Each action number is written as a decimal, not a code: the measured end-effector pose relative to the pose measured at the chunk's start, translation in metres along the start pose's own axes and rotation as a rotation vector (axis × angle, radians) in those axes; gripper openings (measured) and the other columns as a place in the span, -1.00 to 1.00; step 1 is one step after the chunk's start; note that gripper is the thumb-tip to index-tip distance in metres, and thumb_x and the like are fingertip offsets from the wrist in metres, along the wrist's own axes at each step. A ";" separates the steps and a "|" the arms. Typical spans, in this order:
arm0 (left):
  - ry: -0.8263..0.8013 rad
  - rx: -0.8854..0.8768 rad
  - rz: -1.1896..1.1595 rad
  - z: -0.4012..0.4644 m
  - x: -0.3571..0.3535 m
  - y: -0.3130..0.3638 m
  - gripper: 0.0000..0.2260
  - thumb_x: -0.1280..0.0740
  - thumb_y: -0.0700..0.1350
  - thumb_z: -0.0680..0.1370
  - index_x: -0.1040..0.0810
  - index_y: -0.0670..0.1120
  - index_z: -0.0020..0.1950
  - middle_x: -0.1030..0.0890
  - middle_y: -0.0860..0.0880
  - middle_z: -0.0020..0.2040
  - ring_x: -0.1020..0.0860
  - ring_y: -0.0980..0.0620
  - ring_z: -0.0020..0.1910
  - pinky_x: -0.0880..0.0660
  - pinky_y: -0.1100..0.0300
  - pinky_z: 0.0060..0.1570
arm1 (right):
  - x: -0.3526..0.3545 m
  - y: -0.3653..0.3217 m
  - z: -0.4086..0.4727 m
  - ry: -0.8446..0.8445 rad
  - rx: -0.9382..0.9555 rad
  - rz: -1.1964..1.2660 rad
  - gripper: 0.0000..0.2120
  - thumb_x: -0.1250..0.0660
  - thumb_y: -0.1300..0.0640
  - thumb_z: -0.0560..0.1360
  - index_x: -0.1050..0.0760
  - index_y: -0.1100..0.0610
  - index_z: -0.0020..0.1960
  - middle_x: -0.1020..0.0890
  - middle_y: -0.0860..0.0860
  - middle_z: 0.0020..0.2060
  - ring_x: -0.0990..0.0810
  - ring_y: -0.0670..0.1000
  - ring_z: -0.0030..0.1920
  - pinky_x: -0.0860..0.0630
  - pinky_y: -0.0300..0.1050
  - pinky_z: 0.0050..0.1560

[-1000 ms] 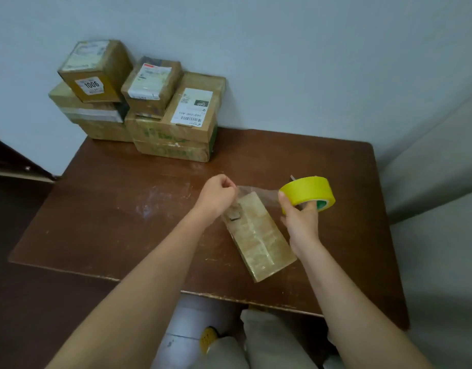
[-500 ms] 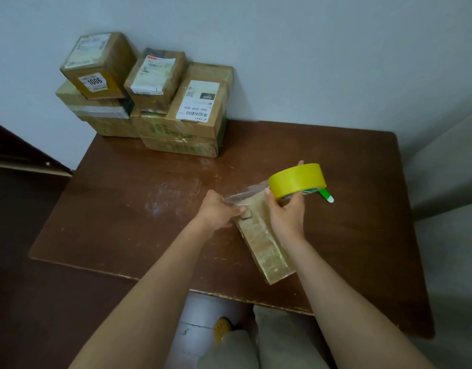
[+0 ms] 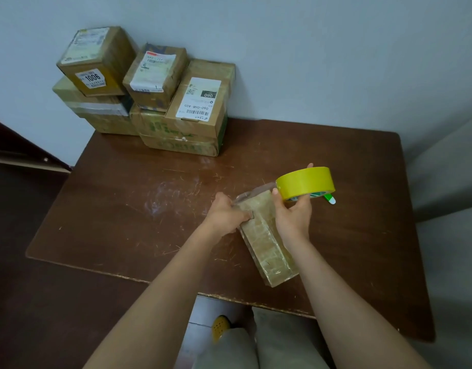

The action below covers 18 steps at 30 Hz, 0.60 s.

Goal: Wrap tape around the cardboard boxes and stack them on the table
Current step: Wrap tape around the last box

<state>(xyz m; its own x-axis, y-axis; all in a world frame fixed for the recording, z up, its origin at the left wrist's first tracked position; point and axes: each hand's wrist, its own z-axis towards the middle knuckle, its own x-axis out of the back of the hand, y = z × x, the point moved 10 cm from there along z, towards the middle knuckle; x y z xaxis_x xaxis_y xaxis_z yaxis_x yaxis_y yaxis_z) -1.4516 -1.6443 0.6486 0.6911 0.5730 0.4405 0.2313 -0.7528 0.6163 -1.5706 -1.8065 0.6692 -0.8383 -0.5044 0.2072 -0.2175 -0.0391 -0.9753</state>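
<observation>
A long flat cardboard box (image 3: 268, 243), glossy with clear tape, lies on the brown table (image 3: 139, 209) near its front edge. My left hand (image 3: 226, 215) presses on the box's far left side, pinning the free end of a tape strip. My right hand (image 3: 293, 214) holds a yellow tape roll (image 3: 305, 183) just above the box's far end. A short clear strip runs from the roll to my left hand. A green-and-white object (image 3: 330, 199) pokes out from behind the roll.
Several taped cardboard boxes (image 3: 160, 97) with shipping labels are stacked against the wall at the table's back left corner. The grey wall runs behind the table. A grey surface (image 3: 453, 209) stands to the right. My trouser legs and a yellow shoe (image 3: 220, 326) show below the front edge.
Both hands have come down and closer together onto the box's far end. The tape strip between them has got shorter, and the roll sits lower over the box.
</observation>
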 end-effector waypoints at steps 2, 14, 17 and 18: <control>0.002 0.010 -0.012 0.000 -0.004 -0.002 -0.52 -0.52 -0.14 0.46 -0.30 -0.14 0.21 -0.49 -0.04 0.08 -0.57 -0.03 0.06 -0.61 -0.03 0.08 | 0.001 0.001 0.001 0.007 -0.005 -0.001 -0.12 -0.42 0.12 0.55 0.11 -0.45 0.49 -0.49 0.05 0.33 -0.49 0.06 0.29 -0.36 -0.51 0.16; 0.044 -0.157 0.028 -0.027 0.052 0.042 -0.78 -0.42 -0.01 0.55 -0.53 -0.13 0.06 -0.60 -0.02 -0.13 -0.55 0.02 -0.18 -0.58 0.05 -0.04 | 0.006 -0.017 0.004 -0.031 -0.050 0.175 -0.14 -0.42 0.16 0.56 0.06 -0.23 0.60 -0.56 0.01 0.22 -0.57 -0.32 0.06 -0.41 -0.46 0.13; 0.003 -0.136 -0.102 -0.031 0.062 0.045 -0.80 -0.33 -0.06 0.62 -0.52 -0.19 0.09 -0.60 -0.10 -0.11 -0.60 0.00 -0.14 -0.59 0.11 -0.02 | 0.003 -0.026 0.001 -0.020 -0.105 0.230 -0.15 -0.49 -0.02 0.46 -0.04 -0.45 0.50 -0.61 0.00 0.22 -0.62 -0.09 0.17 -0.51 0.08 0.32; -0.041 -0.102 -0.169 -0.032 0.059 0.039 -0.81 -0.33 -0.10 0.62 -0.51 -0.23 0.11 -0.58 -0.13 -0.07 -0.60 0.00 -0.12 -0.60 0.13 -0.03 | 0.002 -0.029 0.001 -0.015 -0.113 0.242 -0.19 -0.49 -0.02 0.45 -0.09 -0.48 0.47 -0.62 0.00 0.21 -0.63 -0.05 0.18 -0.52 0.15 0.31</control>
<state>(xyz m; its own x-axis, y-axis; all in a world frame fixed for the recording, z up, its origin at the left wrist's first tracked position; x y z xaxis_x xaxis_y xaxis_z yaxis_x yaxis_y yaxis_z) -1.4240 -1.6296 0.7194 0.6763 0.6729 0.2998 0.2767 -0.6092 0.7432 -1.5656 -1.8077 0.6974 -0.8656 -0.4996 -0.0332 -0.0665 0.1804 -0.9813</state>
